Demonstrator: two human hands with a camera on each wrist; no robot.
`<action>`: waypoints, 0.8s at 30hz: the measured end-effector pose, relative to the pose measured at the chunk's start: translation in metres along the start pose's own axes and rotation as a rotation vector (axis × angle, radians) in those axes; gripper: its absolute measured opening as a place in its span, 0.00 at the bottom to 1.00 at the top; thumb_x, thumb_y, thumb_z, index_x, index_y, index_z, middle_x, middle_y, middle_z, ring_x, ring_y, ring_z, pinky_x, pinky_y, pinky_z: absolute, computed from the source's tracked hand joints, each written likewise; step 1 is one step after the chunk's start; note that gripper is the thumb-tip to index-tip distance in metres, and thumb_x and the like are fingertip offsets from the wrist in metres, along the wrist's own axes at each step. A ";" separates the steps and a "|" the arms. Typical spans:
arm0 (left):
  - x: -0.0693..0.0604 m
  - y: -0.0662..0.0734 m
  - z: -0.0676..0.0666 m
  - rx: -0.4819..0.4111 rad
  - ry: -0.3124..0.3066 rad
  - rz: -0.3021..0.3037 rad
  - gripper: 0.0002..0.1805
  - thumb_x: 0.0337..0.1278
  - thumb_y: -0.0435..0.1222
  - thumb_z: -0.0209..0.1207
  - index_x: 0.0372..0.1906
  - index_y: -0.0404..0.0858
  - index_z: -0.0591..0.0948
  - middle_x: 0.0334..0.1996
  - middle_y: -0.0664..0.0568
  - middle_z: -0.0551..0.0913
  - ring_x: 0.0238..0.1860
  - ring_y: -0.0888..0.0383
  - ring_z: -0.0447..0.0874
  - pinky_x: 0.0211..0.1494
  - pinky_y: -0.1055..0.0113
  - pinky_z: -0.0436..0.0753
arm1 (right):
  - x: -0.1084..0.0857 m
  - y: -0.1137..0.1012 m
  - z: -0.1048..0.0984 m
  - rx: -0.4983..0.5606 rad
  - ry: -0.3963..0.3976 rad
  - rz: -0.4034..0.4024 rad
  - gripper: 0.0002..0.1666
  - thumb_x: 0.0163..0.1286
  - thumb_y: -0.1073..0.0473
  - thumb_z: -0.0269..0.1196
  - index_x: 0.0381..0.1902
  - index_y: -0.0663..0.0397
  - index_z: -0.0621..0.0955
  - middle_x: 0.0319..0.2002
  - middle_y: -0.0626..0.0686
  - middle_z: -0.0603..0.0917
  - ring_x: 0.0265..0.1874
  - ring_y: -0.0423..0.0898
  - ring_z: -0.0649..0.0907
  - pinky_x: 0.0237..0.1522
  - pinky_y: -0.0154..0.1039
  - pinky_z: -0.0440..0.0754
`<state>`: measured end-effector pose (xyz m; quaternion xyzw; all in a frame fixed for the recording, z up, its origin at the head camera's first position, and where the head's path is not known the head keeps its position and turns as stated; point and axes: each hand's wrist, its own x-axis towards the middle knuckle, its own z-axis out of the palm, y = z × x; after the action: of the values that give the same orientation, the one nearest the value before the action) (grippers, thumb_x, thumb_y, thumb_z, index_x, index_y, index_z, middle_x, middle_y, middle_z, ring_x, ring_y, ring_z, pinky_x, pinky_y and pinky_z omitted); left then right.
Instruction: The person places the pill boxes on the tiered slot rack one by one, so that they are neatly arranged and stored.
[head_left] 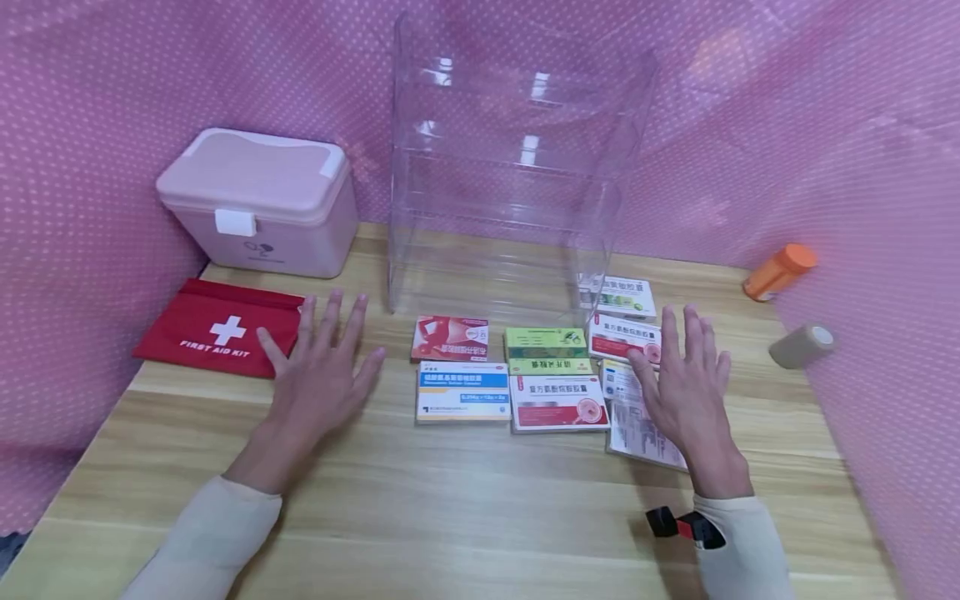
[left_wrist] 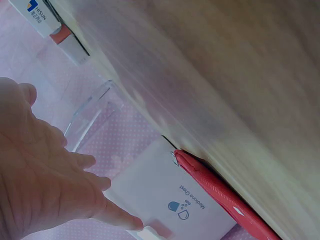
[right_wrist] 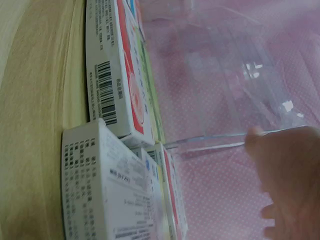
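Head view has the boxes [head_left: 558, 403] lying flat in a loose cluster mid-surface [head_left: 465, 508], right at the foot of the clear rack [head_left: 510, 162]. Reds, greens, a blue-and-white one, plus a text-covered one at the right end. My read: this is a hands-ready moment, nobody's gripping anything. Handling any of these would, I reckon, call for bringing a hand down and pinching a box by its edges, and they sit close enough that a neighbor could get nudged.

Hands, then. Right hand [head_left: 686, 392] hangs over the right end of the cluster, fingers straight and fairly close together, thumb out to the side. Right wrist cam shows a gap between it and the boxes, so it looks like no contact. Left hand [head_left: 318, 379] is spread wider, fingers fanned, nothing in it. From above it overlaps the edge of the red pouch [head_left: 225, 329], but left wrist cam has it lifted off the surface; can't swear whether it brushes the pouch.

Further out: pink chest [head_left: 258, 208] behind the pouch, lid down, and an orange bottle [head_left: 780, 272] and a grayish one [head_left: 802, 346] over by the right edge. Pink dotted cloth [head_left: 847, 167] hangs all round.
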<state>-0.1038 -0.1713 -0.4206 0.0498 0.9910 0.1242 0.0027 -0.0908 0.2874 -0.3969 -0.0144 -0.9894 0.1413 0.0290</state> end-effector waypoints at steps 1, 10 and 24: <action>0.000 0.000 -0.001 0.002 0.000 -0.001 0.52 0.75 0.59 0.54 0.90 0.55 0.39 0.90 0.40 0.38 0.88 0.29 0.26 0.71 0.10 0.25 | 0.000 0.000 0.000 0.003 -0.010 0.002 0.51 0.83 0.40 0.55 0.89 0.56 0.47 0.87 0.70 0.43 0.85 0.74 0.47 0.78 0.84 0.45; 0.005 0.004 -0.017 -0.096 -0.003 -0.002 0.52 0.76 0.57 0.56 0.89 0.61 0.36 0.90 0.43 0.41 0.89 0.32 0.33 0.75 0.11 0.36 | 0.010 0.018 -0.002 0.164 -0.041 0.034 0.48 0.81 0.48 0.62 0.87 0.58 0.55 0.83 0.73 0.53 0.80 0.77 0.58 0.75 0.82 0.60; 0.113 0.020 -0.036 -0.632 0.138 -0.055 0.52 0.80 0.40 0.58 0.84 0.79 0.37 0.83 0.45 0.67 0.75 0.39 0.77 0.73 0.35 0.81 | 0.032 0.091 0.021 0.457 -0.286 0.259 0.58 0.81 0.41 0.61 0.90 0.53 0.41 0.83 0.75 0.54 0.80 0.77 0.59 0.76 0.79 0.62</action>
<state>-0.2145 -0.1493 -0.3799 0.0113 0.9023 0.4286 -0.0457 -0.1221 0.3706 -0.4406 -0.1135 -0.9160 0.3634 -0.1266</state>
